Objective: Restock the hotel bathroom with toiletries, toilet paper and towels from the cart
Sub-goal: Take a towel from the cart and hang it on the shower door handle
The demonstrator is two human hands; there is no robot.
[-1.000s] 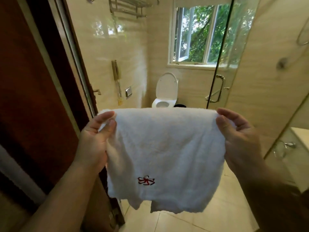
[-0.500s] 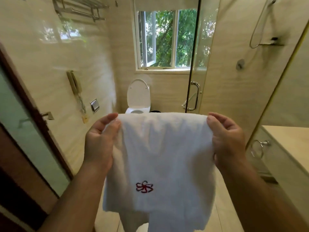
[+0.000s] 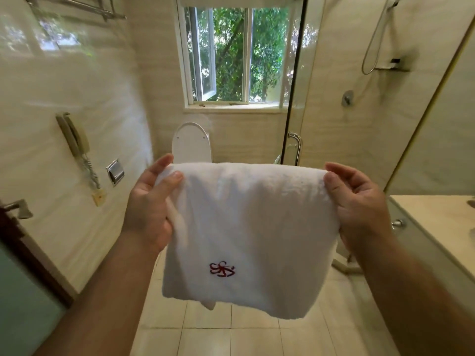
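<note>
Two hands, left (image 3: 147, 209) and right (image 3: 359, 206), pinch the towel's (image 3: 246, 227) top corners in front of the toilet (image 3: 191, 142).

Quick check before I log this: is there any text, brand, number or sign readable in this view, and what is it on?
No readable words or numbers anywhere in this view.
On the white towel: a red embroidered emblem, a swirled mark that does not read as letters.
On the wall telephone: no lettering can be made out.
</note>
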